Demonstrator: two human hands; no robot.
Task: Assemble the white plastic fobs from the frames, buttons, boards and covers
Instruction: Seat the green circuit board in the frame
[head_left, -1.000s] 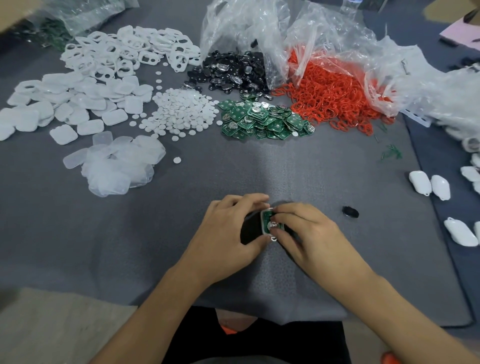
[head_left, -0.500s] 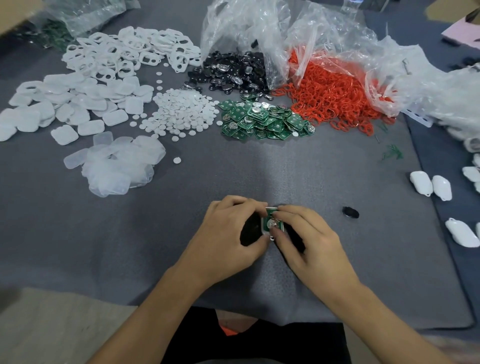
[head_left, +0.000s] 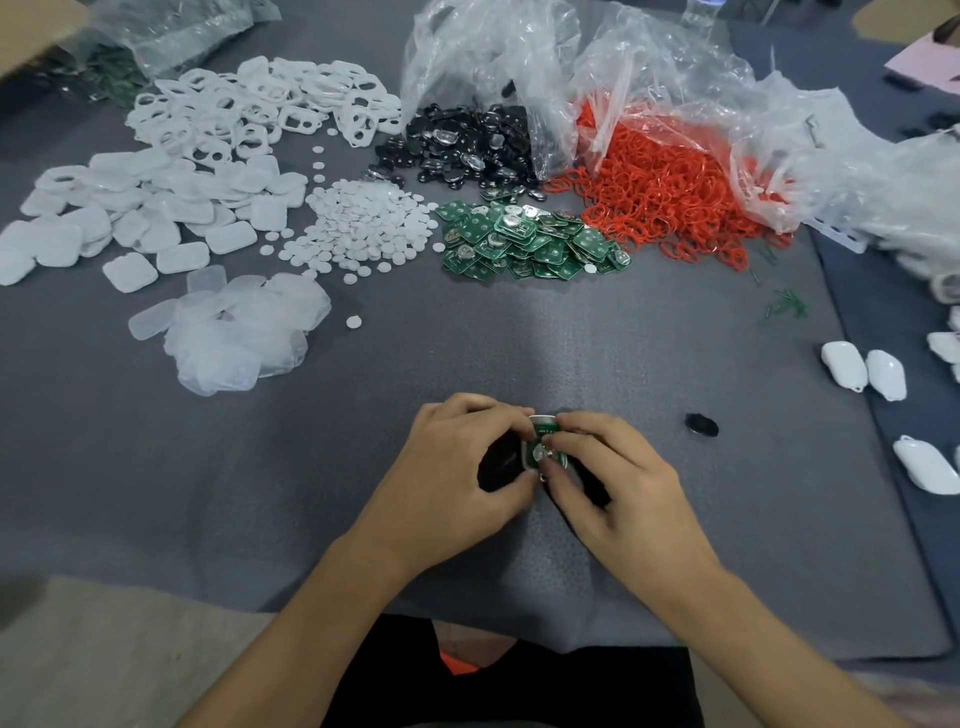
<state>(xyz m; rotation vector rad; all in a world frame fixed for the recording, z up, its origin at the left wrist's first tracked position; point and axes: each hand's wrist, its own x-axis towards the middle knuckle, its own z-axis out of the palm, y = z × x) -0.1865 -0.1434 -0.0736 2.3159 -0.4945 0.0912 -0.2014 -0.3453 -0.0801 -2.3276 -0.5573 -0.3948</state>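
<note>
Though flat, green board (head_left: 542, 432) between fingers (head_left: 587, 423)

The grey felt mat (head_left: 571, 338) is carrying everything: white frames (head_left: 249, 109) are heaping far left, white covers (head_left: 156, 218) are spreading nearer, round buttons (head_left: 363, 228) and green boards (head_left: 524, 239) are sitting mid-mat, black parts (head_left: 467, 150) and red rings (head_left: 665, 197) are spilling from clear bags (head_left: 493, 62), and 1 black piece (head_left: 701, 424) is lying alone at right.

A small white plastic frame (head_left: 540, 419) holds a green circuit board (head_left: 543, 434) face-up; heaps of white frames (head_left: 249, 111), round white buttons (head_left: 363, 223), green boards (head_left: 524, 241) and white covers (head_left: 156, 218) lie beyond.
</note>
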